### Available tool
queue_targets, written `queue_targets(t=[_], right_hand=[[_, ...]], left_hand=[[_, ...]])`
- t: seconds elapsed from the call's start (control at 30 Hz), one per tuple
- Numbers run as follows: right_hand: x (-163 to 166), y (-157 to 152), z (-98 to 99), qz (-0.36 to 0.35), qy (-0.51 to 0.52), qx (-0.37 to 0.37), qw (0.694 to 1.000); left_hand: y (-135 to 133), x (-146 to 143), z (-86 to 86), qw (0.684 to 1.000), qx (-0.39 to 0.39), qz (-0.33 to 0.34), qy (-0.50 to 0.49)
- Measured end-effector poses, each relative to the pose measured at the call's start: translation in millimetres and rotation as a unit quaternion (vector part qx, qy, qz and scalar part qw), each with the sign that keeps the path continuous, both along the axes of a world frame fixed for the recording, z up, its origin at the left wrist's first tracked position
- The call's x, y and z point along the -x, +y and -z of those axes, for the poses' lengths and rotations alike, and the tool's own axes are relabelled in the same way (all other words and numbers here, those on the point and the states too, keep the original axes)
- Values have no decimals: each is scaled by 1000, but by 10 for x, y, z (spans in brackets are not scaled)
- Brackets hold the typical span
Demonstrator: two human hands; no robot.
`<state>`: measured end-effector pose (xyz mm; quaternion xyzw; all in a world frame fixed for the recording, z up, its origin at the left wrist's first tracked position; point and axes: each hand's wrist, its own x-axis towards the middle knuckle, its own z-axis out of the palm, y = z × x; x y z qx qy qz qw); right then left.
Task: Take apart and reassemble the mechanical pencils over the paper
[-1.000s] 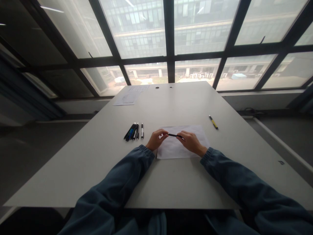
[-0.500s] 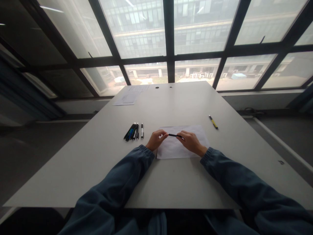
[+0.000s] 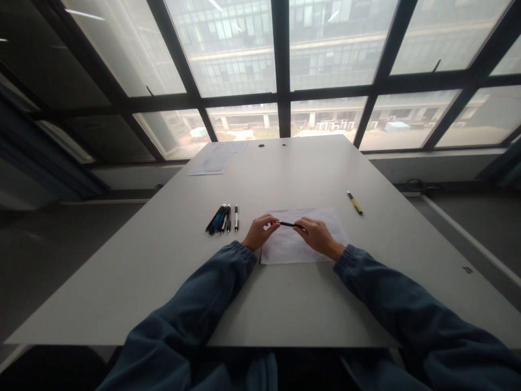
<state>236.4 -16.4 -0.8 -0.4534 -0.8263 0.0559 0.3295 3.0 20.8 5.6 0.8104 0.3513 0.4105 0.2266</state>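
A black pen point(image 3: 287, 224) lies crosswise between my two hands, above a white sheet of paper point(image 3: 285, 252). The fingertips of my left hand point(image 3: 259, 230) pinch its left end. My right hand point(image 3: 316, 234) is closed round the right end, hiding that tip. To the left of my left hand lie a bunch of several pens point(image 3: 218, 219), mostly dark with some blue and green, and a single black-and-white pen point(image 3: 236, 218) beside them.
A yellow and black pen point(image 3: 355, 203) lies right of the paper. Printed sheets point(image 3: 209, 164) rest at the far left of the white table point(image 3: 163, 282). A small dark object point(image 3: 467, 269) is near the right edge. Large windows stand behind the table.
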Motion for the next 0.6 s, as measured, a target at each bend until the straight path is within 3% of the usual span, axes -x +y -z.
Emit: queue_targets(t=[0.6], right_hand=[[-13,14,30,-13,39,3,999]], left_hand=[[-16,-3,-20,1000,-21,-1,-7]])
